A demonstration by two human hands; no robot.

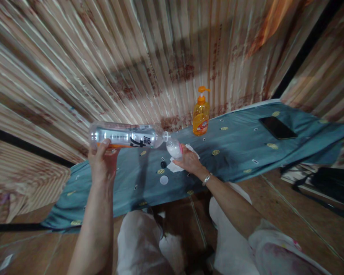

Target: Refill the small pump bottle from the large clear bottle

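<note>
My left hand (102, 160) grips a large clear plastic bottle (126, 135) with a silver label near its base end. The bottle lies almost level in the air, its neck pointing right. At that neck is the mouth of a small clear bottle (174, 148), tilted, with a bit of pink at its lower end. My right hand (190, 160) is closed around the small bottle's lower part. Whether liquid passes between the two cannot be made out. Below them on the cloth are a white tissue (176, 166), a dark cap (163, 164) and a whitish disc (164, 180).
An orange pump bottle (200, 118) stands at the back of the table, which a teal patterned cloth (232, 152) covers. A black phone (278, 127) lies to the right. Behind hangs a striped curtain (172, 68). A dark bag (332, 187) is at the lower right.
</note>
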